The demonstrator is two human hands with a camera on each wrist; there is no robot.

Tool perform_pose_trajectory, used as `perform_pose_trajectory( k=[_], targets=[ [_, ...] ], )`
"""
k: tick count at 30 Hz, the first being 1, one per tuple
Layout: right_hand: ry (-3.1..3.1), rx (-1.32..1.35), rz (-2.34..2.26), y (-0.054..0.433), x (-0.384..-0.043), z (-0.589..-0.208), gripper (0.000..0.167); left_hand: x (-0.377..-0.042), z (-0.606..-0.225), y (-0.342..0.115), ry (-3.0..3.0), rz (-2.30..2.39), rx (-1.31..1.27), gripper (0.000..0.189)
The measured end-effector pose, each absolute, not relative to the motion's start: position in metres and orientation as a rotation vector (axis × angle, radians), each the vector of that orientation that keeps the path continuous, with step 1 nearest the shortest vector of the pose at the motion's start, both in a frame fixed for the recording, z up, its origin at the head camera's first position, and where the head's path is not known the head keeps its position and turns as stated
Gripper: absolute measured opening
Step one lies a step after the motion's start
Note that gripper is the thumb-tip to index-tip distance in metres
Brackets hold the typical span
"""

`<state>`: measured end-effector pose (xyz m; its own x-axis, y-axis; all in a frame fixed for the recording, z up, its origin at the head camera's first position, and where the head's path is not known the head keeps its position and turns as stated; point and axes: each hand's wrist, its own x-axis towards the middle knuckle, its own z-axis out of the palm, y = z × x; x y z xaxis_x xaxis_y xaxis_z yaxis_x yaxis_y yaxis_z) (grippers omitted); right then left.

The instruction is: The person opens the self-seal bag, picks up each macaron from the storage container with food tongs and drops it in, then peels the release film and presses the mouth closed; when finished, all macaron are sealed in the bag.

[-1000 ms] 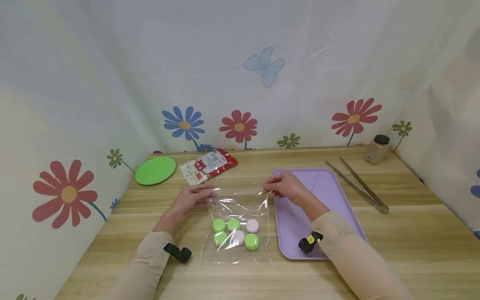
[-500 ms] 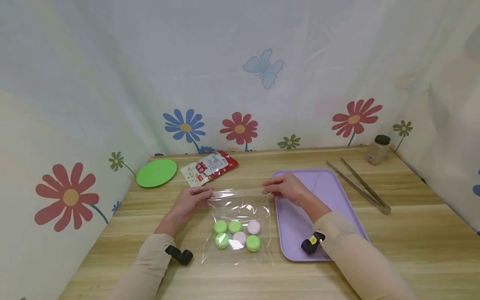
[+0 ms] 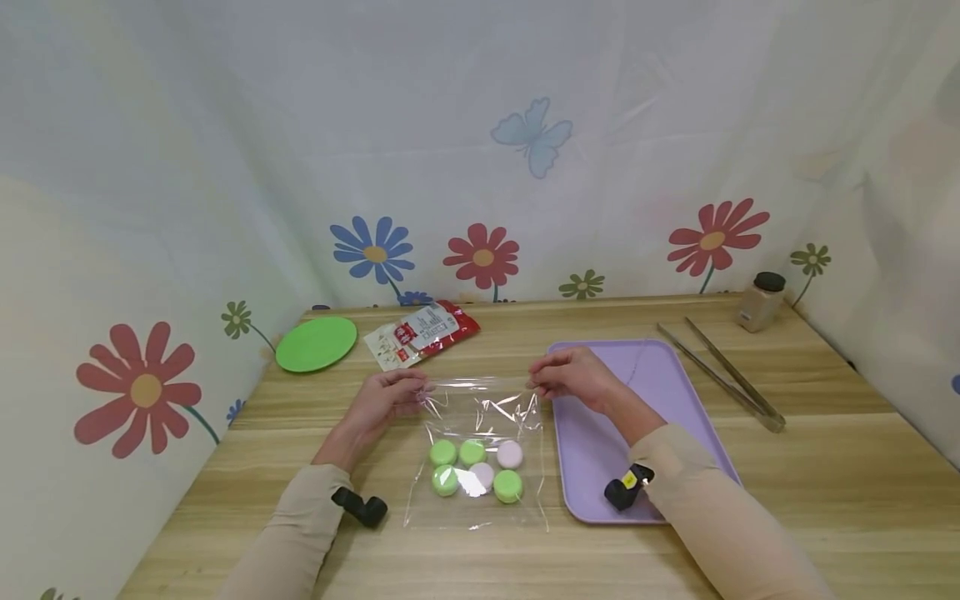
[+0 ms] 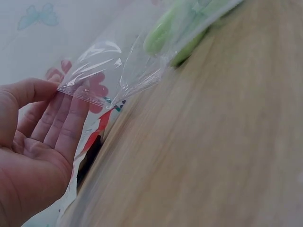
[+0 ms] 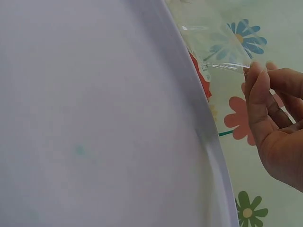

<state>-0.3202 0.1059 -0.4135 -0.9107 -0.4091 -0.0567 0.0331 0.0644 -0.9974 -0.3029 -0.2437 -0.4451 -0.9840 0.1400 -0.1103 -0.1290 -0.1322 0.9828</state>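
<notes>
A clear plastic bag (image 3: 476, 423) lies on the wooden table in the head view, with several macarons inside. Some are green (image 3: 443, 452) and others pale pink (image 3: 510, 454). My left hand (image 3: 381, 404) pinches the bag's upper left corner between thumb and fingers. In the left wrist view, that hand (image 4: 42, 142) has its thumb on the film edge, the other fingers spread loosely behind. The upper right corner is pinched by my right hand (image 3: 576, 379), above the tray's left rim. The right wrist view shows this hand's (image 5: 279, 113) thumb and fingertip meeting on the film.
To the right lies a lilac tray (image 3: 607, 458), partly under my right forearm. Metal tongs (image 3: 723, 375) rest beyond it, and a dark-lidded jar (image 3: 761, 304) stands at the back right. A green plate (image 3: 317, 344) and a red-and-white packet (image 3: 423, 333) lie at the back left.
Both hands keep their pinch on the bag's corners. The bag's upper film has shifted, and its top edge now shows as a bright line between the hands. The macarons stay grouped alike.
</notes>
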Motion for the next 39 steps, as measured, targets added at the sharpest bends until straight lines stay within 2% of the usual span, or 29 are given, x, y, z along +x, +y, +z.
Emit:
perform_pose_trajectory(
  k=[13, 24, 32, 39],
  targets=[
    [2.191, -0.433, -1.734, 0.1086, -0.3180, -0.4109, 0.018, -0.3034, -0.4470, -0.2435, 1.968, 2.223, 0.042, 0.034],
    [2.223, -0.479, -1.687, 0.1108, -0.3160, -0.4070, 0.022, -0.3040, -0.4454, -0.2434, 1.973, 2.222, 0.047, 0.030],
    [2.230, -0.469, -1.701, 0.1111, -0.3175, -0.4091, 0.028, -0.3028, -0.4457, -0.2453, 1.963, 2.229, 0.071, 0.038],
    [2.282, -0.502, -1.661, 0.1115, -0.3177, -0.4090, 0.027, -0.3018, -0.4441, -0.2449, 1.999, 2.207, 0.091, 0.037]
  ],
)
